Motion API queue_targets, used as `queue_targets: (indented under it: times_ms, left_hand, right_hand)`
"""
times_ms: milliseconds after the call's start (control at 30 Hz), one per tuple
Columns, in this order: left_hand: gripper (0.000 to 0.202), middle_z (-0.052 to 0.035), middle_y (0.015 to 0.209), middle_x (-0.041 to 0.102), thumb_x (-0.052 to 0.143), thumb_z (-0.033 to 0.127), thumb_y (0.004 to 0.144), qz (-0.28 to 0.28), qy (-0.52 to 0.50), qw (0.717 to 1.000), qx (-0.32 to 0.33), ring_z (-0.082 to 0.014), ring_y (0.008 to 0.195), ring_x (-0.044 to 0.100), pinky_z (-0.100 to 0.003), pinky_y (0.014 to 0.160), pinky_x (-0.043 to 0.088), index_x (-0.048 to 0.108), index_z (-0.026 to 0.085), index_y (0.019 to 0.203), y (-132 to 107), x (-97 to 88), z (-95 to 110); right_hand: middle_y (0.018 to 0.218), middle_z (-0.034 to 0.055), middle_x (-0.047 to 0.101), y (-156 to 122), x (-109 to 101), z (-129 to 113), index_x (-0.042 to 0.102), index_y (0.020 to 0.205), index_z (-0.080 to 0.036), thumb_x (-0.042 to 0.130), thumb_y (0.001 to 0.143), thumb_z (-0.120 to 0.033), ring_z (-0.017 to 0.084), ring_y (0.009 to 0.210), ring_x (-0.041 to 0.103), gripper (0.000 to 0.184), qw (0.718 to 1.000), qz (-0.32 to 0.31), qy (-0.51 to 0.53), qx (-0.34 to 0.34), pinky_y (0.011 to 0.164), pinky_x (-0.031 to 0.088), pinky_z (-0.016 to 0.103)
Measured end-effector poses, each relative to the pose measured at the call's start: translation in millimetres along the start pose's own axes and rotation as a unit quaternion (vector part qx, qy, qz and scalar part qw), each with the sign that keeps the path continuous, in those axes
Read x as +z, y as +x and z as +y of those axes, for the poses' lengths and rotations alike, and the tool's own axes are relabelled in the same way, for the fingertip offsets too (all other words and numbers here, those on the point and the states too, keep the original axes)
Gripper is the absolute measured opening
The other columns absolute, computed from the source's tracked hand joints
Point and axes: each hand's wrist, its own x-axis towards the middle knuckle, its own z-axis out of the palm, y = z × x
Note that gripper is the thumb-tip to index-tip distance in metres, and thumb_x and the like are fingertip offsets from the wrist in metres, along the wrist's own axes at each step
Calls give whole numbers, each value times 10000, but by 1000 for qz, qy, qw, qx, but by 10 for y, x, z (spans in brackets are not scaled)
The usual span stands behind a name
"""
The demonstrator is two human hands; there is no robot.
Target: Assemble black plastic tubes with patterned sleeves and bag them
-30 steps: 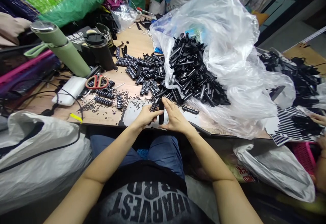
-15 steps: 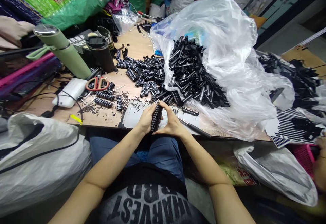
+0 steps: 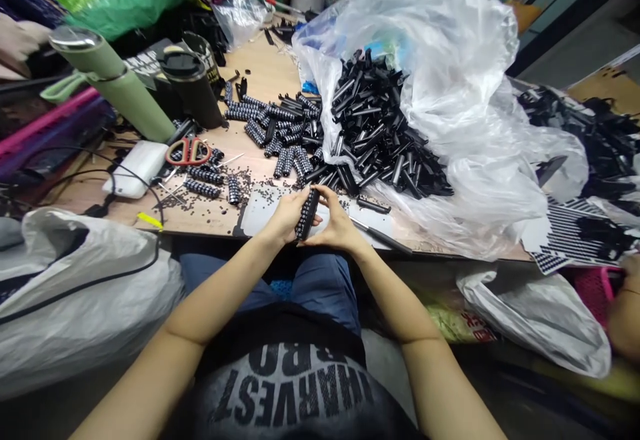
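Observation:
Near the table's front edge, my left hand [image 3: 287, 217] is closed around a black cylinder with rows of white characters [image 3: 307, 215]. The cylinder stands at a slant between my hands. From the other side, my right hand [image 3: 336, 224] grips its two ends, with the index finger at the top and the thumb at the bottom. Beneath my hands lies a pale flat sheet [image 3: 260, 208] dotted with tiny dark bits. Similar cylinders with white characters [image 3: 287, 160] lie grouped beyond it. A large heap of black plastic pieces [image 3: 373, 127] spills toward my hands.
A clear plastic bag [image 3: 450, 80] surrounds the heap. A black-handled tool [image 3: 387, 239] lies by the front edge. On the left are scissors [image 3: 188, 152], a white box-shaped object [image 3: 135, 170], a green bottle [image 3: 120, 93] and a dark cup [image 3: 193, 87]. Another person's arm [image 3: 625, 313] shows at right.
The camera view has tilted, so the table appears higher. The cylinder has turned slightly in my hands, and more fingers show behind it. Both hands keep hold of it.

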Motion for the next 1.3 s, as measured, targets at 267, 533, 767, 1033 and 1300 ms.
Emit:
queue_targets:
  times_ms: [267, 533, 767, 1033, 1300]
  left_hand:
    - [356, 9, 546, 537, 571, 471, 891, 24, -25, 998, -43, -111, 376, 537, -196, 375, 468, 549, 116, 879, 96, -9, -108]
    - [258, -71, 841, 633, 592, 344, 853, 33, 245, 942, 229, -186, 784, 629, -328, 751, 561, 689, 160, 1005, 227, -165, -463]
    - [493, -124, 1035, 602, 522, 73, 785, 51, 561, 739, 370, -247, 977, 570, -397, 920, 499, 599, 176, 1261, 316, -202, -784]
    - [471, -142, 1080, 615, 387, 34, 863, 55, 685, 652, 320, -229, 1006, 561, -354, 927, 476, 517, 101, 1311, 408, -112, -716]
    - [263, -67, 987, 643, 546, 203, 885, -100, 663, 610, 422, -167, 898, 591, -249, 803, 451, 652, 229, 1124, 504, -441, -570]
  right_hand:
    - [1432, 174, 355, -61, 90, 85, 248, 1421, -182, 880, 466, -453, 319, 1336, 385, 1177, 999, -5, -10, 32, 1123, 335, 469]
    - [1318, 205, 475, -195, 262, 274, 287, 1403, -141, 783, 517, -329, 378, 1240, 462, 1033, 976, 61, -200, 62, 1061, 378, 538]
    - [1285, 193, 544, -244, 412, 564, 370, 1395, -184, 480, 685, -107, 354, 1199, 518, 723, 942, 127, -299, 85, 1026, 404, 560]
    - [1366, 214, 495, -216, 278, 583, 409, 1372, -92, 582, 737, -280, 340, 1287, 444, 684, 926, 59, -370, 50, 1071, 343, 516]
    - [958, 188, 618, -970, -694, 1053, 618, 978, -119, 285, 890, -677, 319, 908, 587, 655, 850, 159, -499, 59, 819, 468, 449]
